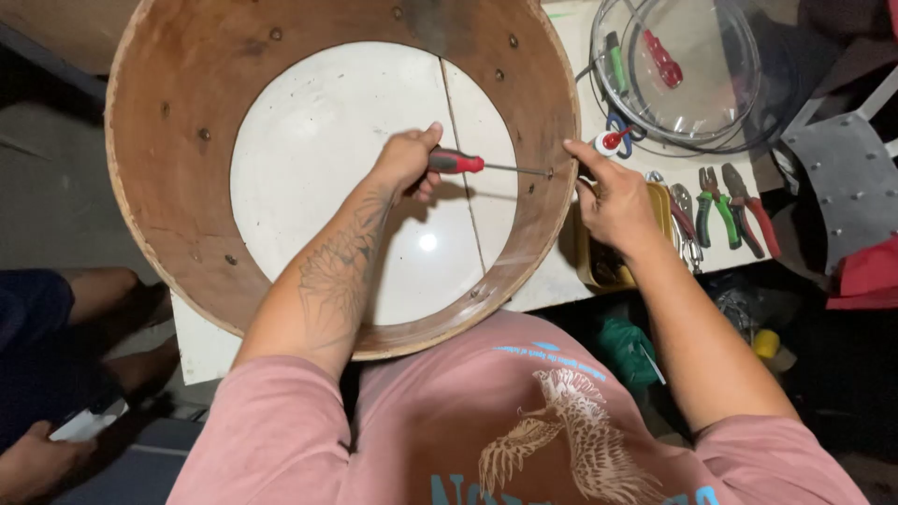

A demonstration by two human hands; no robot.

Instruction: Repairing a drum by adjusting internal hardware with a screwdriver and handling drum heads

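A large round wooden shell, open at both ends, stands on a white tiled surface. My left hand is inside it, gripping a screwdriver with a red and black handle. The shaft points right, its tip at a screw on the shell's inner right wall. My right hand is outside the shell, index finger pressed on the rim just above that spot. Several small bolts dot the wooden wall.
Several pliers with green and red handles lie right of my right hand, beside a yellow tray. A clear round lid sits at the top right. Another person's legs and hand are at the lower left.
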